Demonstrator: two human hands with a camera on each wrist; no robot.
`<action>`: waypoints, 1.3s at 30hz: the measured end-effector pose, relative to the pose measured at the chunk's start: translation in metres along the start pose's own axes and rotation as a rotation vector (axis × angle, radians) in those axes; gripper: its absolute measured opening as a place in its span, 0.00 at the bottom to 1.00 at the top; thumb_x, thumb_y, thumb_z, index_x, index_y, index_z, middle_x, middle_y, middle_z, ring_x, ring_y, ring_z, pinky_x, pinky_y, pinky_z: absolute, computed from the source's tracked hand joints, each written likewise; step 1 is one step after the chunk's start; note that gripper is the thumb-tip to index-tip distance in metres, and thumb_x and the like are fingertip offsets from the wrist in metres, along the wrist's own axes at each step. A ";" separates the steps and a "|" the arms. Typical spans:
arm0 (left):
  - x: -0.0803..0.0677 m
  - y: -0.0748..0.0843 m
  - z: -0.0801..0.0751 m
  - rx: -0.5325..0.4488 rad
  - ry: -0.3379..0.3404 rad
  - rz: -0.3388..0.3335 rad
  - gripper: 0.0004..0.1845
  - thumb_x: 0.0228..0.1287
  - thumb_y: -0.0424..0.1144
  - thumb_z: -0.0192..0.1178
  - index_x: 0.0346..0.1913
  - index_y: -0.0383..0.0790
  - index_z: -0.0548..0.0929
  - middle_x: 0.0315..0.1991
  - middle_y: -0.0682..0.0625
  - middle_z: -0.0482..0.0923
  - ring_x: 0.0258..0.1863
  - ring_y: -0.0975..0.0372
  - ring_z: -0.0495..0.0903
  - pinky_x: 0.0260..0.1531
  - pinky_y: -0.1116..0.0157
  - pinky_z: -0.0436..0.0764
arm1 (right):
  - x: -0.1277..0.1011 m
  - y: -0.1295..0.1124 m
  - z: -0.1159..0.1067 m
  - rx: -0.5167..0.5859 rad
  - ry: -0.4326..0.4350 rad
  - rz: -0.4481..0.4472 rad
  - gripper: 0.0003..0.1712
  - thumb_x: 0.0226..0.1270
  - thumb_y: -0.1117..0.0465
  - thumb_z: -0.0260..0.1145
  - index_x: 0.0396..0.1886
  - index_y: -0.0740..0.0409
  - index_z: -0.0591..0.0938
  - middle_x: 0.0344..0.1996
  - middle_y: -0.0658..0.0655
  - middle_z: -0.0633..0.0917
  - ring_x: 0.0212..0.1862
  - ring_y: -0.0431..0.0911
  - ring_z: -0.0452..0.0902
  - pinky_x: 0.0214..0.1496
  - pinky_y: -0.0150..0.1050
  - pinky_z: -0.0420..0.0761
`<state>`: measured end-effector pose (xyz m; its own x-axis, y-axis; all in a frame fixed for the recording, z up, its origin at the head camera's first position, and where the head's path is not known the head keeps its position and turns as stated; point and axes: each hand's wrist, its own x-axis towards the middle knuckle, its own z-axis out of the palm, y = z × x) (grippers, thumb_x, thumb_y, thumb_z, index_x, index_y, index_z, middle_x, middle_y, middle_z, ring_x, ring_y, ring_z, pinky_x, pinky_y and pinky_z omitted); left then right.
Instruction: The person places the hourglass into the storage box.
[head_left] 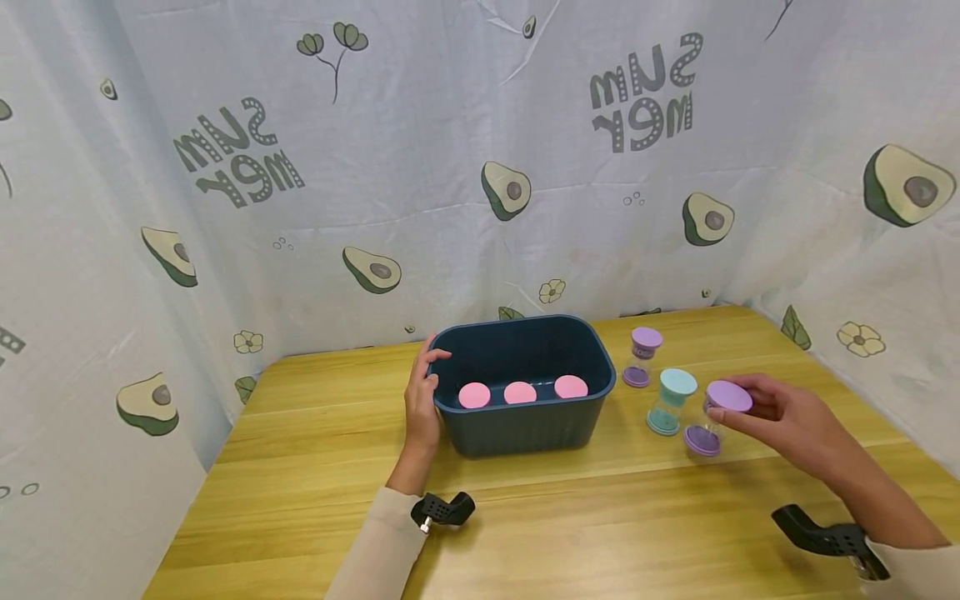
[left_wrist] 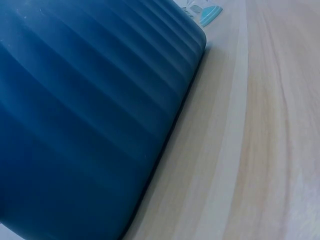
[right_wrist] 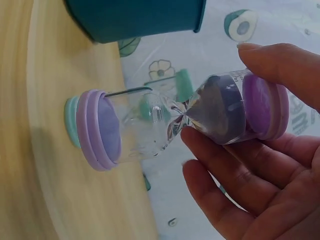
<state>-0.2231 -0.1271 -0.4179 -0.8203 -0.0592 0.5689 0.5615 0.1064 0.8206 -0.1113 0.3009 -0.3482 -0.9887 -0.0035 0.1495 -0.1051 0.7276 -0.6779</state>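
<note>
My left hand (head_left: 422,408) grips the left rim of a dark blue bin (head_left: 517,429), its fingertips over the edge; the left wrist view shows the bin's ribbed wall (left_wrist: 95,110) up close. Three pink round caps (head_left: 520,392) show inside the bin. At the right, my right hand (head_left: 798,421) holds a purple-capped hourglass (head_left: 727,397) by its upper end, thumb on one side and fingers on the other. Dark sand fills part of its upper bulb (right_wrist: 217,110). It leans; I cannot tell whether its base touches the table.
A teal hourglass (head_left: 677,383) stands just left of the held one. Farther back is another purple hourglass (head_left: 646,339), beside the bin's right end. The wooden table (head_left: 322,467) meets a printed curtain (head_left: 442,242) at its back edge.
</note>
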 end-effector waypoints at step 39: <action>-0.004 0.002 0.002 0.015 0.016 0.010 0.21 0.64 0.38 0.37 0.53 0.37 0.76 0.73 0.49 0.60 0.73 0.55 0.54 0.68 0.40 0.47 | 0.019 -0.108 -0.007 0.154 0.070 -0.081 0.29 0.62 0.49 0.67 0.62 0.47 0.74 0.45 0.46 0.83 0.43 0.37 0.80 0.41 0.25 0.78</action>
<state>-0.2192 -0.1245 -0.4185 -0.8126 -0.0738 0.5781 0.5680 0.1217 0.8140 -0.1176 0.2270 -0.2677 -0.9672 -0.0066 0.2540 -0.2045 0.6131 -0.7630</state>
